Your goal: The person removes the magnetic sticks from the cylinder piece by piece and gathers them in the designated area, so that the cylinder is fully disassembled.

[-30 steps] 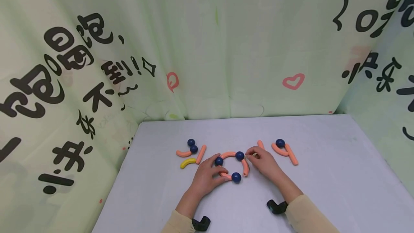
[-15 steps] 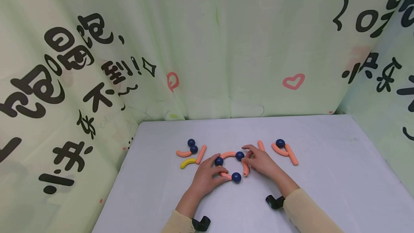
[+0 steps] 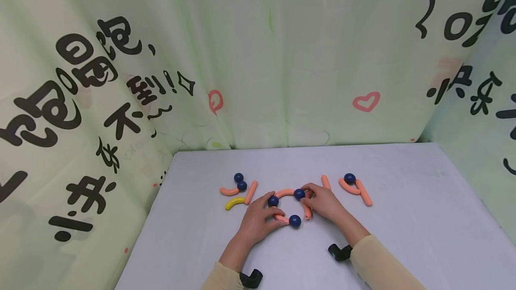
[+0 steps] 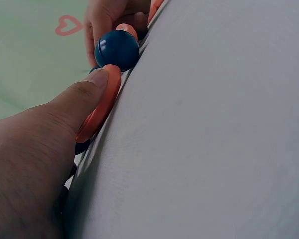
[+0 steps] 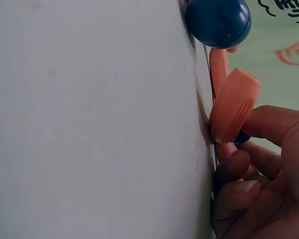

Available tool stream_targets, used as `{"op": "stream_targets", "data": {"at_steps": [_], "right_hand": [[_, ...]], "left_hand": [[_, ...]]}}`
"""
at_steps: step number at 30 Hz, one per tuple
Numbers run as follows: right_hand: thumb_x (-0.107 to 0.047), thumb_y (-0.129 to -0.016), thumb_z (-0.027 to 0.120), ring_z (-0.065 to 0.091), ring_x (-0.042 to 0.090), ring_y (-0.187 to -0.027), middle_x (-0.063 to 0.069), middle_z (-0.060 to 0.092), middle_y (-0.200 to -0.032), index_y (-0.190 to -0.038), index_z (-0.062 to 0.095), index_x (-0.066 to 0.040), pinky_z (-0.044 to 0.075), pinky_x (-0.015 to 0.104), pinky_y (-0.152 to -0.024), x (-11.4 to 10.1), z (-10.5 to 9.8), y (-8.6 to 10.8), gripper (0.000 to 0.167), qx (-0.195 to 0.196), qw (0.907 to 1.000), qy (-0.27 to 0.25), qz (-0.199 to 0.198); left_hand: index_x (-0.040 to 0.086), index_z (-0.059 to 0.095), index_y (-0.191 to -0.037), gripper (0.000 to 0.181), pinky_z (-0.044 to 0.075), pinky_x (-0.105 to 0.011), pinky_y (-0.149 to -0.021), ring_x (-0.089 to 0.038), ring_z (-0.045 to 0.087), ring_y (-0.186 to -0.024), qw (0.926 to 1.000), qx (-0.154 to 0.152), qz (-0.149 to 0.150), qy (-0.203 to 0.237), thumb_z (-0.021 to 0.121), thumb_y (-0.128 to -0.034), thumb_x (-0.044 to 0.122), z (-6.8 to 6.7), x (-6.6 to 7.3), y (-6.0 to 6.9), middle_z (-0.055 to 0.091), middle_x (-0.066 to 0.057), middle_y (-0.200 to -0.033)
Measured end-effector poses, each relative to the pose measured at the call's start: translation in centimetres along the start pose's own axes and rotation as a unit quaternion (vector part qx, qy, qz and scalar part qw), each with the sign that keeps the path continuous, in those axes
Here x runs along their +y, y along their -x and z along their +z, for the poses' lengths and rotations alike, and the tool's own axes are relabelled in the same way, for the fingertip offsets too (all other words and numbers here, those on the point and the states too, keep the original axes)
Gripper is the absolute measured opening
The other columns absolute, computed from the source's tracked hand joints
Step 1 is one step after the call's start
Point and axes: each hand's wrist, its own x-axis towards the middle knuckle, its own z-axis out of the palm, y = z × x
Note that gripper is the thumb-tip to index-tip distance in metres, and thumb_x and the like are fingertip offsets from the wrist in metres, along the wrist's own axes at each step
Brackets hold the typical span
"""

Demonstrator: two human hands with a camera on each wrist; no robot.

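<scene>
Lying at mid-table between the two hands, the ring [image 3: 285,191] consists of curved orange rods and blue balls, with a gap between the lower ball [image 3: 295,221] and the right rod [image 3: 308,211]. The parts appear to be hard plastic: judged light, stiff and not fragile, the balls smooth and apt to roll. Joints are the likely weak points; the advisable hold is mid-rod, with the adjoining ball steadied.

The left hand [image 3: 258,218] pinches the lower-left rod [image 4: 108,99], thumb near the lower ball. The right hand [image 3: 325,201] appears to pinch where the upper-right ball [image 3: 299,194] meets the right rod; exact contact cannot be told.

Compared with half a second ago, the right forefinger has come down toward the upper-right ball, and the right rod's lower end sits slightly farther right. The left hand is unchanged.

Left of the ring lie two blue balls [image 3: 242,186], orange rods [image 3: 251,192] and a yellow rod [image 3: 234,202]; to the right, a separate cluster [image 3: 364,193] of ball and rods.
</scene>
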Motion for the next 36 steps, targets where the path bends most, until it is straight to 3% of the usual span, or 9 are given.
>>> {"op": "stream_targets", "data": {"at_steps": [20,36], "right_hand": [[-0.02,-0.09,0.067,0.049,0.015,-0.064,0.0,0.061,-0.087,-0.131,0.063,-0.014,0.037,0.026,-0.053,0.04,-0.25,0.22,0.041,-0.016,0.9997,-0.008,-0.014],[-0.024,-0.091,0.07,0.051,0.016,-0.073,0.001,0.059,-0.088,-0.128,0.065,-0.014,0.04,0.029,-0.062,0.7,-0.49,0.33,0.039,0.001,1.0,-0.01,-0.002]], "left_hand": [[0.044,0.073,-0.104,0.032,0.036,-0.047,-0.116,-0.022,0.041,-0.142,1.0,0.001,0.0,0.0,0.062,-0.0842,0.066,-0.3,0.2,0.04,0.039,0.006,-0.156],[0.044,0.072,-0.104,0.029,0.036,-0.047,-0.115,-0.022,0.042,-0.142,1.0,0.0,-0.003,-0.004,0.063,-0.0845,0.064,-0.23,0.29,0.07,0.04,0.006,-0.156]]}}
